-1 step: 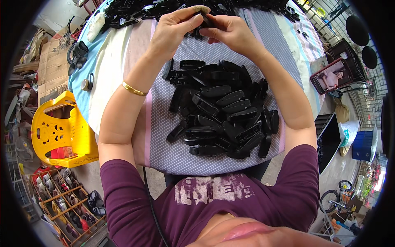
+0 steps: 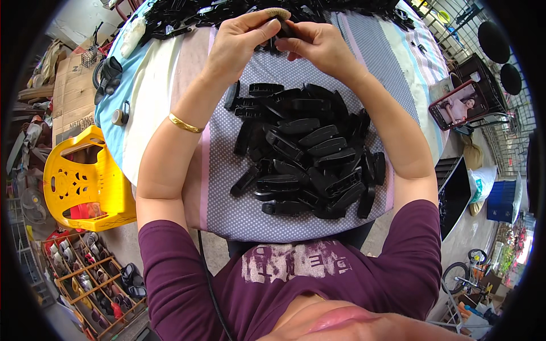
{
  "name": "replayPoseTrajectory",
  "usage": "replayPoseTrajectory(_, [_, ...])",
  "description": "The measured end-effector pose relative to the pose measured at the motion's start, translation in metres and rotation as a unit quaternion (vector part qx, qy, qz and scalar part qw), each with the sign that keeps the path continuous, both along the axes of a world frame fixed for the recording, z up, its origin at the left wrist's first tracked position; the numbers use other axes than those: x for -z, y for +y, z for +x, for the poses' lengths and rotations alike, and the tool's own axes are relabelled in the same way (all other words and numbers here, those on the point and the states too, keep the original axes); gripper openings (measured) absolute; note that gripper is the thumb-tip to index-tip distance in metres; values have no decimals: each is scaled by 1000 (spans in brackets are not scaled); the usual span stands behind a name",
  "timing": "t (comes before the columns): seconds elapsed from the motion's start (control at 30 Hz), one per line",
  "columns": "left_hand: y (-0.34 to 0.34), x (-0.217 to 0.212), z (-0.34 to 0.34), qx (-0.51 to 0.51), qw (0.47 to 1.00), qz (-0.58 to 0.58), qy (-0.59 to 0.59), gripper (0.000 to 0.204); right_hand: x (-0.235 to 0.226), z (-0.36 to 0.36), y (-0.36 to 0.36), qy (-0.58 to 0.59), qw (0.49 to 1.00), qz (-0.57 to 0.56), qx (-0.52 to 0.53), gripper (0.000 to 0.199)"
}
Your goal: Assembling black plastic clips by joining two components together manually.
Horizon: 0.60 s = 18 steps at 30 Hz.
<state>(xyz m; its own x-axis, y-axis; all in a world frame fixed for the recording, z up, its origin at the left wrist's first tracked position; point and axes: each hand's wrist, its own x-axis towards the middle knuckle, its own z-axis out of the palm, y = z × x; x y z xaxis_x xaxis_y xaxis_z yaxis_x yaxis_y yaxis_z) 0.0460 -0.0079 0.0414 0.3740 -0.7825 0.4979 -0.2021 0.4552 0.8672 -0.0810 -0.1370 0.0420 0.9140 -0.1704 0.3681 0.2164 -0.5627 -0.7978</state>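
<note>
Both my hands meet over the far part of the table, fingertips together. My left hand (image 2: 243, 41) is closed in a pinch, a tan cover on its index fingertip. My right hand (image 2: 319, 45) pinches from the other side. Between them is a small black plastic piece (image 2: 284, 29), mostly hidden by the fingers. Nearer me, between my forearms, lies a pile of curved black plastic pieces (image 2: 318, 135). Beyond my hands, a larger heap of black plastic parts (image 2: 199, 14) spreads along the table's far side, close behind the fingertips.
A striped and dotted cloth (image 2: 219, 213) covers the table. On its left lie dark straps (image 2: 108, 77) and a small grey object (image 2: 120, 115). A phone (image 2: 458, 105) stands at the right edge. A yellow plastic chair (image 2: 85, 182) and a shoe rack (image 2: 94, 278) are at left.
</note>
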Motion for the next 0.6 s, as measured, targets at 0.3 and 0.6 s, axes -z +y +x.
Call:
replayPoseTrajectory(0.3, [5,-14,8,-71,992,84,-64,26,-1,6,-22,10,996,54,-76,33])
replayPoseTrajectory(0.6, [-6,-2,-8,-75,920,234,-305,25,35,20,-31,-11,926,-337,169,24])
